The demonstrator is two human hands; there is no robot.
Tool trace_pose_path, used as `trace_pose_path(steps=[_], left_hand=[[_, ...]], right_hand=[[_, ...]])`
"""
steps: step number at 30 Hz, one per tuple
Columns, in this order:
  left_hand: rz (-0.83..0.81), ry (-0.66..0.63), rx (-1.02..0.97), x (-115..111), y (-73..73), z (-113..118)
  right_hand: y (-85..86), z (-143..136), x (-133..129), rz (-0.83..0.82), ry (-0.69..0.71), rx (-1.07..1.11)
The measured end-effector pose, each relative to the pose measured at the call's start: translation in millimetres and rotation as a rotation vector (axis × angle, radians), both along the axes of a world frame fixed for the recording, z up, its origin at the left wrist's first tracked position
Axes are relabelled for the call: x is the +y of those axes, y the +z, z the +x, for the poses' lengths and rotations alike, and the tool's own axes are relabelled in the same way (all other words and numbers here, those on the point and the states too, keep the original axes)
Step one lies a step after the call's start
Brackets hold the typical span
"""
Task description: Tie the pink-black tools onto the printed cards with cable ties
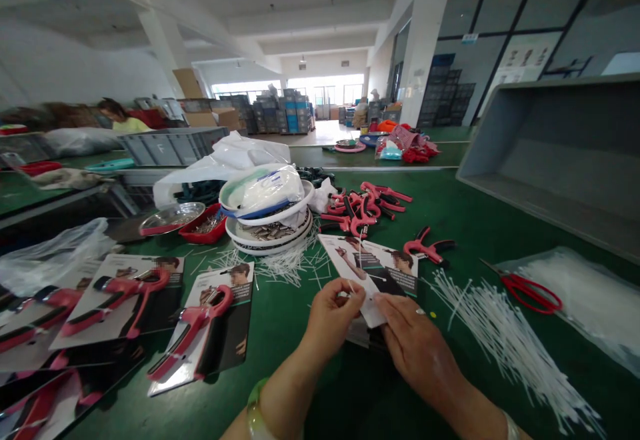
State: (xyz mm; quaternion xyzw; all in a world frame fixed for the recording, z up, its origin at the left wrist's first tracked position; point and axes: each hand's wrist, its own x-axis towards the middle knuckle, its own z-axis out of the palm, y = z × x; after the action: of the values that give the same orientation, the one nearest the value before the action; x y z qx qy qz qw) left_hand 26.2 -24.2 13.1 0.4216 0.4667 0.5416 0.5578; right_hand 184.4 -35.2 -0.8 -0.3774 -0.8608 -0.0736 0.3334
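My left hand (330, 317) is closed in a pinch on a thin white cable tie at the lower edge of a printed backing card (345, 257). My right hand (420, 337) grips the card's lower right side, which tilts up from the table. Another printed card (407, 261) lies just behind it. Beyond the hands is a pile of pink and black hand grip exercisers (367, 207), with a single exerciser (427, 247) apart to the right. A loose bundle of white cable ties (510, 347) lies right of my right hand.
On the left, several exercisers (200, 330) lie on cards. Stacked white trays (270, 233) hold metal parts, beside a red tray (203, 227). Red-handled scissors (533, 293) and a plastic bag (590, 300) are right, below a grey crate (560, 153). A person (123, 119) is far left.
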Motion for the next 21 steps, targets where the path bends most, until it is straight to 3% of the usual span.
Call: trace_pose_path(steps=[4, 5, 7, 9, 12, 14, 18, 21], left_hand=[[-0.019, 0.062, 0.047, 17, -18.4, -15], [-0.017, 0.060, 0.068, 20, -22.1, -17], [-0.003, 0.066, 0.169, 24, -27.3, -20], [0.021, 0.088, 0.323, 25, -29.6, -21], [0.060, 0.103, 0.468, 24, -29.0, -24], [0.077, 0.097, 0.505, 23, -27.8, -26], [0.077, 0.093, 0.580, 22, -26.1, -32], [0.048, 0.019, 0.604, 22, -25.5, -35]], right_hand=[[8.3, 21, 14, -0.081, 0.020, -0.014], [11.3, 33, 28, -0.088, -0.050, -0.009], [16.0, 62, 67, -0.096, -0.351, -0.027], [17.7, 92, 115, -0.211, -0.569, -0.293], [14.8, 126, 175, -0.314, -0.543, -0.419], [11.1, 139, 199, -0.359, -0.512, -0.467], [8.3, 157, 216, -0.399, -0.429, -0.534], [16.5, 173, 217, -0.399, -0.369, -0.540]])
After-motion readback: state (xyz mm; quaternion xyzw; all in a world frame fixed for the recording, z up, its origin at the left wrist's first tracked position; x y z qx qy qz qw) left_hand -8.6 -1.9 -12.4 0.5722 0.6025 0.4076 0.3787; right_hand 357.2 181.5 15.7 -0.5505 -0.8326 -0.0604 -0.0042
